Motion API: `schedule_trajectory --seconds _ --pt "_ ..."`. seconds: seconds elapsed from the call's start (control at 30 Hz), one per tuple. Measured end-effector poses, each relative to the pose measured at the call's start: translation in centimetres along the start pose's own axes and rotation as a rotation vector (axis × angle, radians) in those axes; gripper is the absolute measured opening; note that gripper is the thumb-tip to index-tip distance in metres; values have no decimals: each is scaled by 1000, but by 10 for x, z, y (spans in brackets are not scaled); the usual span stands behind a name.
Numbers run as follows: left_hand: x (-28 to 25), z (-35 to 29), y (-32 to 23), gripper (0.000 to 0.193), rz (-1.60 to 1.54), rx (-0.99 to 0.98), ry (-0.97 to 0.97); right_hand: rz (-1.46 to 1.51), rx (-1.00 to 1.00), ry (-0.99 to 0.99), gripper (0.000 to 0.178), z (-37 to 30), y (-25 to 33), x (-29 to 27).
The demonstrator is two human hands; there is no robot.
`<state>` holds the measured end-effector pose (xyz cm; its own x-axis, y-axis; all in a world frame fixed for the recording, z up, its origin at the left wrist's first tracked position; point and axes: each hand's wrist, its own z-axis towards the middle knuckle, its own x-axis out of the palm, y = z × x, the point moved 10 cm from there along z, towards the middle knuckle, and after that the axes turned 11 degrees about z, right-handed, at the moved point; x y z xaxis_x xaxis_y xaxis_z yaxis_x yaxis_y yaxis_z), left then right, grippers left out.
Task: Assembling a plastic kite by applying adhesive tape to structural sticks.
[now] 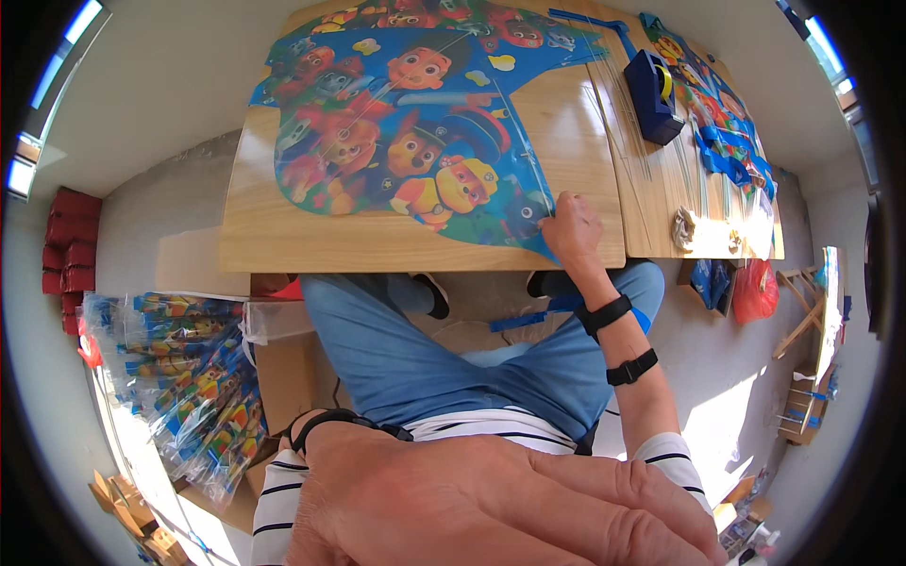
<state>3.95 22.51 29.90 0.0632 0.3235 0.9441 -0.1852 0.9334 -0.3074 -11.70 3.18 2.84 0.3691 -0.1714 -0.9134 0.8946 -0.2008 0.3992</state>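
A large, colourful kite (425,141) printed with cartoon dogs and a child lies spread on the wooden table, with thin rods running across it. At its near right edge, my right hand (573,229) has its fingers curled and pressed onto the border, where a thin rod (528,156) comes down. The fingertips are partly hidden there. Very large at the bottom of the view, my left hand (510,495) is raised well off the table with its fingers stretched out to the right. Nothing shows in it, though its fingertips reach the lower right of the view.
Right of the kite stand a dark blue tape dispenser (653,97) and several loose thin rods (613,123). More printed kites (703,90) lie on the second table. Plastic-wrapped printed pieces (193,377) fill the lower left. A red bag (755,291) hangs low at the right.
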Motion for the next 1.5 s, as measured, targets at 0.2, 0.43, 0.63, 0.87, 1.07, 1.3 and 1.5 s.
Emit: schedule_trajectory --seconds 0.2,0.43,0.63,0.87,1.07,1.3,1.5 --pt "18 -8 1 53 104 186 95 67 116 36 31 13 -24 12" --pt "42 -39 -68 59 960 693 238 241 121 70 12 24 -28 27" --pt "-51 -80 -161 67 1789 775 -499 106 83 -264 6 20 -71 -23" --pt "-304 -199 -212 75 2484 -40 -1653 -291 -57 -252 6 69 -57 -137" --pt "-303 -114 -129 89 2637 -258 -1275 -481 -181 -499 14 125 1 -203" --pt "-281 19 -52 85 2288 58 -683 -768 -531 -666 6 162 152 -210" --pt "-281 -106 -166 86 2429 -58 -1165 -820 -703 -786 8 159 172 -225"
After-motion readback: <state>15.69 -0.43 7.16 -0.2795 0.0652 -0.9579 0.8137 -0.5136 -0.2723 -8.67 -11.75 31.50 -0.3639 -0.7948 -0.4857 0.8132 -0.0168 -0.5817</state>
